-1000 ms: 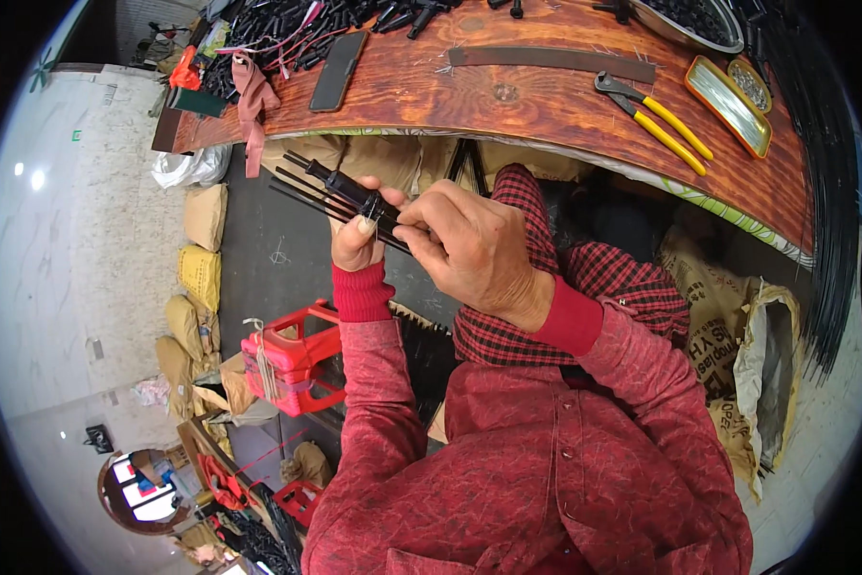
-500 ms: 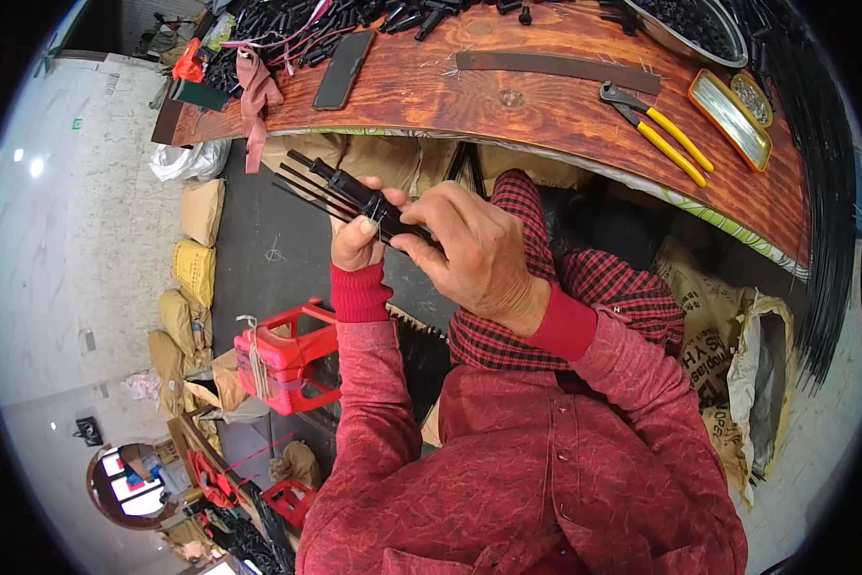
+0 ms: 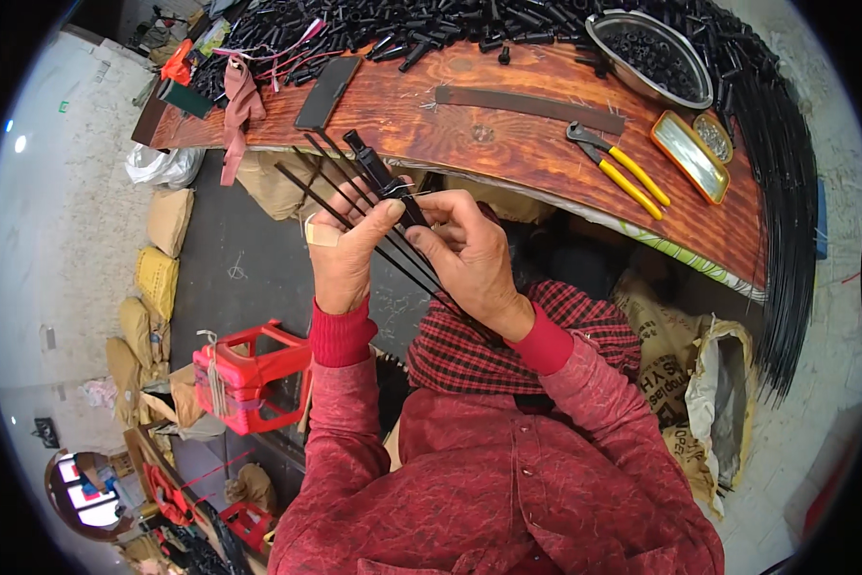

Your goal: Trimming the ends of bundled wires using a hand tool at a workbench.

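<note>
Several thin black rods [image 3: 306, 188] fan out from my left hand [image 3: 343, 251], which is closed round them. Its thumb presses on the collar of a black plastic tube [image 3: 375, 167] that slants up beyond the fingers. A light strip of tape wraps part of this hand. My right hand [image 3: 477, 257] is closed too, with thumb and fingertips pinching the lower part of the tube beside the collar. A thin pale wire [image 3: 417, 193] crosses at the collar. Below the hands, the rods run down past my right palm toward my lap, where their ends are hard to make out.
Ahead stands a wooden table [image 3: 546, 144] with yellow-handled pliers [image 3: 632, 182], a phone [image 3: 327, 93], a dark strip [image 3: 536, 107], a yellow-rimmed tin [image 3: 689, 158], a metal bowl [image 3: 598, 29] and heaped black parts. Long black rods [image 3: 781, 240] hang off its right end. A red stool [image 3: 249, 379] stands left.
The tube has tipped more upright, and the rods have spread apart from it. My right hand has turned, its fingertips now beside the collar. The whole view has shifted, showing more of the table.
</note>
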The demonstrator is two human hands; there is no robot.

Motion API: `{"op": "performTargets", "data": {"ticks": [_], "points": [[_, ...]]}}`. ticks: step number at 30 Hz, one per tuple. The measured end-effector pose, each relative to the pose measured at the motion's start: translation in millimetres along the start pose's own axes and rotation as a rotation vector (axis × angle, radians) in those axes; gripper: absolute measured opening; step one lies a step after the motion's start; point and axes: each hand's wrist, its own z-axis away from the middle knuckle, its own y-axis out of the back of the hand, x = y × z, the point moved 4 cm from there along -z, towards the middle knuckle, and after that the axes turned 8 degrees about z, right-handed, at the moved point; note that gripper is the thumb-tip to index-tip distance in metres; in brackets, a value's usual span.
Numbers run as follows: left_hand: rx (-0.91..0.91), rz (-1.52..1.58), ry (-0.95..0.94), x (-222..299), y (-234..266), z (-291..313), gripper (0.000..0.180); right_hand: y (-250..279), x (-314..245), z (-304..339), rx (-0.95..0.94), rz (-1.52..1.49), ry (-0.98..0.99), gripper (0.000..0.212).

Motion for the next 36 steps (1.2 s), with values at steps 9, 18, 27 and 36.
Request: {"op": "performTargets", "data": {"ticks": [9,18,27,36], "points": [[-0.171,0.16,0.054,-2.8,-6.7,1.1,0.04,12.7,11.9,-8.8,-0.124,-0.366,-0.147,0.027],[-0.182,0.152,0.054,-3.7,-8.6,-1.5,0.042,16.7,15.6,-10.3,-0.155,-0.455,-0.175,0.027],[-0.121,0.165,0.082,-6.1,-6.4,-3.7,0.036,12.4,12.0,-10.4,-0.102,-0.402,-0.146,0.023],[-0.062,0.03,-0.005,-11.6,-0.3,-9.4,0.027,11.7,6.8,-7.0,-0.089,-0.276,-0.163,0.023]]}}
